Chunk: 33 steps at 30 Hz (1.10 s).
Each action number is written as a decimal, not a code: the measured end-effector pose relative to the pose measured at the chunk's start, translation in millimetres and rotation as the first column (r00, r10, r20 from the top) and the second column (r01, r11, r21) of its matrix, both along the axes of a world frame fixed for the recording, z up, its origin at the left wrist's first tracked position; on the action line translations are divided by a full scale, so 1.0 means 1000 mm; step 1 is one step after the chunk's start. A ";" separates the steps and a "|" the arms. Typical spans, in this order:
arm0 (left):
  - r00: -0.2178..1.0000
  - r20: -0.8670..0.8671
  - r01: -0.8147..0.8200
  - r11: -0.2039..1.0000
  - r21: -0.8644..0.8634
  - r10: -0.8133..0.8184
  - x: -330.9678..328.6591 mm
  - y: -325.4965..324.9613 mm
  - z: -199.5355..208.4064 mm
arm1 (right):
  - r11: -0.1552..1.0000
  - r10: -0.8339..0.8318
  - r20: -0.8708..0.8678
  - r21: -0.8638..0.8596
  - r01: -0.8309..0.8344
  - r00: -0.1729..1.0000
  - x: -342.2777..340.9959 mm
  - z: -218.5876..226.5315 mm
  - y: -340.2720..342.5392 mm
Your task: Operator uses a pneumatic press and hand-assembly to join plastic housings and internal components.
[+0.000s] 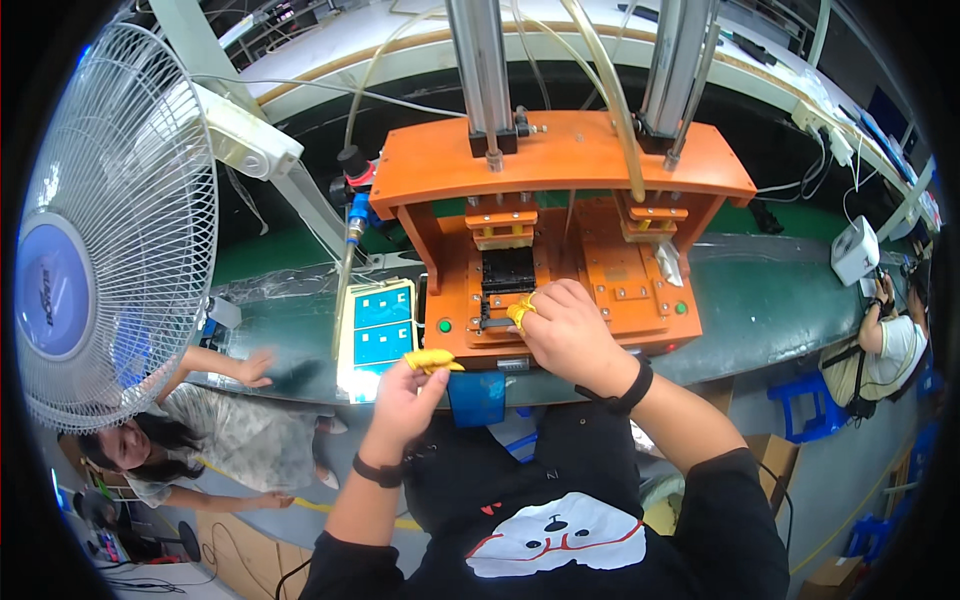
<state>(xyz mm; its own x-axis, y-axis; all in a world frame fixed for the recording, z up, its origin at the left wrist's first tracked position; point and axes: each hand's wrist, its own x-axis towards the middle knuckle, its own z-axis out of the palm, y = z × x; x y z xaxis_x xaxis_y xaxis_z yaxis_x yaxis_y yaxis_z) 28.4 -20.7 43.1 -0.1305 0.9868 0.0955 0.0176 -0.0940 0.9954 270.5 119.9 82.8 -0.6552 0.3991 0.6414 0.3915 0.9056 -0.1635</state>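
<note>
An orange bench press stands in front of me, with two upright metal cylinders above it. At its left station lies a black fixture. My right hand reaches over the front of this fixture, its yellow-covered fingertips pressed together beside a small dark grey strip. What those fingers grip, if anything, is hidden. Near the press's front left corner, my left hand is closed in a pinch, with yellow finger covers on. Something small and pale may be at its fingertips, too small to name. Both wrists wear black bands.
A panel with blue pads lies left of the press, near a green button. A large fan stands at far left. One person is at left, another sits at far right. A blue bin hangs below the bench edge.
</note>
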 end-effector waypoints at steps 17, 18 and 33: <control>0.504 -0.864 -0.010 1.000 0.003 0.007 -0.015 0.236 0.008 | 0.756 -0.636 -0.713 -0.496 -0.428 -0.297 0.372 -0.144 -0.071; 0.543 -0.838 0.003 0.999 -0.051 -0.045 -0.002 0.230 0.035 | 0.758 -0.635 -0.711 -0.498 -0.420 -0.303 0.382 -0.164 -0.063; 0.383 -0.923 0.086 0.994 0.062 0.024 0.007 0.226 0.032 | 0.564 -0.809 -0.544 -0.609 -0.557 -0.225 0.313 -0.219 0.059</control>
